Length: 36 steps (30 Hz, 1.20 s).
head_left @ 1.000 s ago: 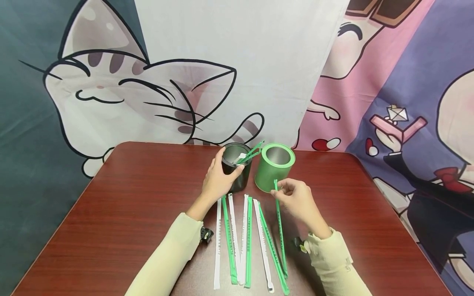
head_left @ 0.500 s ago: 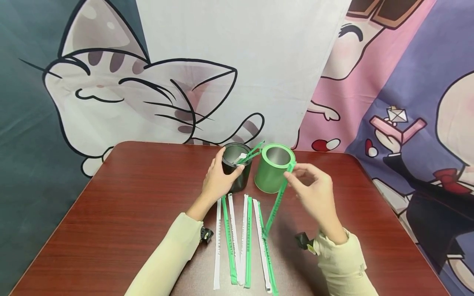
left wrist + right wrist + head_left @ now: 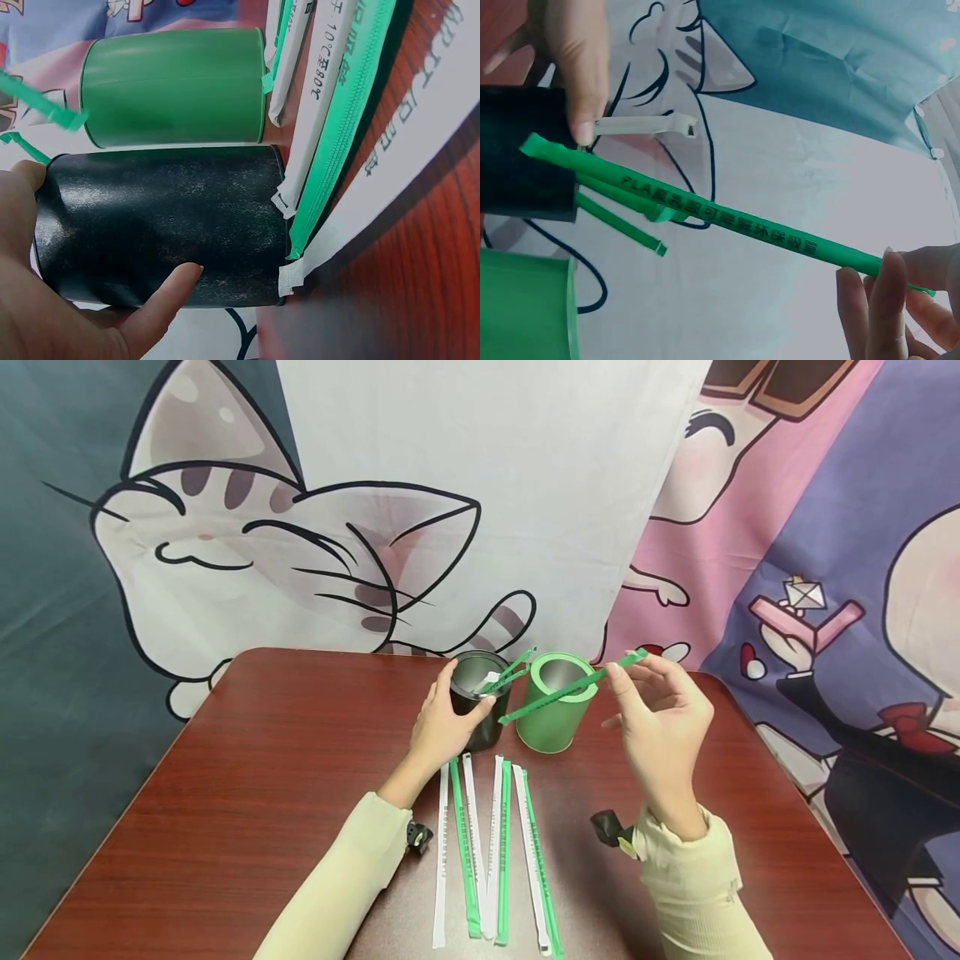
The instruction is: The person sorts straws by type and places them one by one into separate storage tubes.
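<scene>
In the head view my left hand grips the black can at its side, thumb and fingers spread around it near the rim. Green wrapped straws and a white wrapped straw stick out of that can's mouth. My right hand pinches one end of a green wrapped straw. The held straw slants in the air, its free end down to the left, crossing in front of the green can. The right wrist view shows printed lettering along it and its far end overlapping the black can.
White wrapped straws and green wrapped straws lie side by side on the brown table, their far ends close to the cans. A cartoon cloth hangs behind the table. Both wrists wear small dark devices.
My right hand has lifted the green straw off the table's right side, raised it rightward and swung it from upright to slanting across the green can. The left hand stays on the black can.
</scene>
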### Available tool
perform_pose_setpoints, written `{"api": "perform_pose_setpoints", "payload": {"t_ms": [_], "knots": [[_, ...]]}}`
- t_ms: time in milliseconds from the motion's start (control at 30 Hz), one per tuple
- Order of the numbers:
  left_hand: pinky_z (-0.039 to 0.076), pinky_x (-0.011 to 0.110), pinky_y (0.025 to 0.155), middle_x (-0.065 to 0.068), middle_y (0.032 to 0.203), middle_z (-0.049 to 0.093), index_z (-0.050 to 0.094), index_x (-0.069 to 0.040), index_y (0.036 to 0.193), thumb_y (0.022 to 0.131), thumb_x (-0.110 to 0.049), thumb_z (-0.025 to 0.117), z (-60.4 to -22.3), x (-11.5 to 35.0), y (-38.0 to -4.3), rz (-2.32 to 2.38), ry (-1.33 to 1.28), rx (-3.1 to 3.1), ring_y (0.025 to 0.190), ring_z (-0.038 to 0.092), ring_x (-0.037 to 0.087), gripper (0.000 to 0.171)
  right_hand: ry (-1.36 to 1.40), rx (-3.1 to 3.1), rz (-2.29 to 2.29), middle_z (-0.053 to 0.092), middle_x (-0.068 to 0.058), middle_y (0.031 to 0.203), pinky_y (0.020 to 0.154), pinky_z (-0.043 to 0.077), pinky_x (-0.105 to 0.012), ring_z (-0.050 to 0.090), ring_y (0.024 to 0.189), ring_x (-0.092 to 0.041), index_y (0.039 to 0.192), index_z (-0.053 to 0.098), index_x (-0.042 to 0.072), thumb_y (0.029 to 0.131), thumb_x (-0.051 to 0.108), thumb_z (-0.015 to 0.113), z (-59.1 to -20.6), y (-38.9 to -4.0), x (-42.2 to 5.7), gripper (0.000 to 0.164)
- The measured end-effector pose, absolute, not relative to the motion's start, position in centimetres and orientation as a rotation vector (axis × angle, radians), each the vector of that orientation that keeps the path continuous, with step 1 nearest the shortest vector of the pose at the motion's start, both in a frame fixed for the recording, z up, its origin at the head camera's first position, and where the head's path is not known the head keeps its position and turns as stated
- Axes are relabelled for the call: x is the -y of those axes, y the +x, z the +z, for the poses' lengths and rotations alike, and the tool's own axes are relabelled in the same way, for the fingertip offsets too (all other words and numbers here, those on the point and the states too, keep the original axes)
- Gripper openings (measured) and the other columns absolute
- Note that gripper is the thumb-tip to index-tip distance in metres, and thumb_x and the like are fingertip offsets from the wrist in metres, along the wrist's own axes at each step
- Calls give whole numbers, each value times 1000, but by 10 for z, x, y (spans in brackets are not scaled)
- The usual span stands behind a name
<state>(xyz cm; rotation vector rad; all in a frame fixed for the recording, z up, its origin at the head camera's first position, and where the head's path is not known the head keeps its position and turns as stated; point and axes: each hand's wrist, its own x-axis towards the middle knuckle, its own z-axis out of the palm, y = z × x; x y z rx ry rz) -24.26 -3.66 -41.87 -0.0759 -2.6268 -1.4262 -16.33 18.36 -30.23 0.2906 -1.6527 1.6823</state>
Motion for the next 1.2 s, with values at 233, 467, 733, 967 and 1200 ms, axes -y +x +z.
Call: {"api": "perform_pose_setpoints", "payload": {"t_ms": [233,467,733,967,1200], "knots": [[45,58,86,5,139,49,24,-37,155,85,-65,64,-420,36,-243,-1423,-77,2630,117,55,35,86,336,1525,1714,72,-10,85,40,48,-25,69,64,-15,98,67,-9,81,-5,77,-295,-167,-177,20],[45,58,87,5,141,48,24,-36,156,85,-65,64,-418,36,-242,-1426,-78,2634,118,54,36,86,327,1452,1742,72,-11,85,40,48,-24,70,66,-18,99,67,-9,80,-7,76,-294,-166,-175,21],[45,58,87,5,141,48,23,-37,156,85,-65,63,-420,36,-242,-1413,-73,2636,118,55,36,86,344,1450,1732,73,-11,85,40,48,-25,71,68,-17,101,68,-9,81,-7,76,-294,-167,-171,22],[45,58,85,7,140,49,25,-35,156,85,-65,63,-420,36,-241,-1421,-94,2623,116,56,37,86,340,1574,1701,74,-12,87,43,50,-25,71,70,-16,103,67,-11,84,-4,74,-303,-173,-167,21],[45,59,88,6,141,49,25,-35,156,85,-64,64,-420,36,-242,-1415,-79,2621,119,54,36,86,405,2134,1495,70,-10,118,59,57,-33,68,88,-8,127,66,5,90,9,73,-313,-175,-169,38]]}}
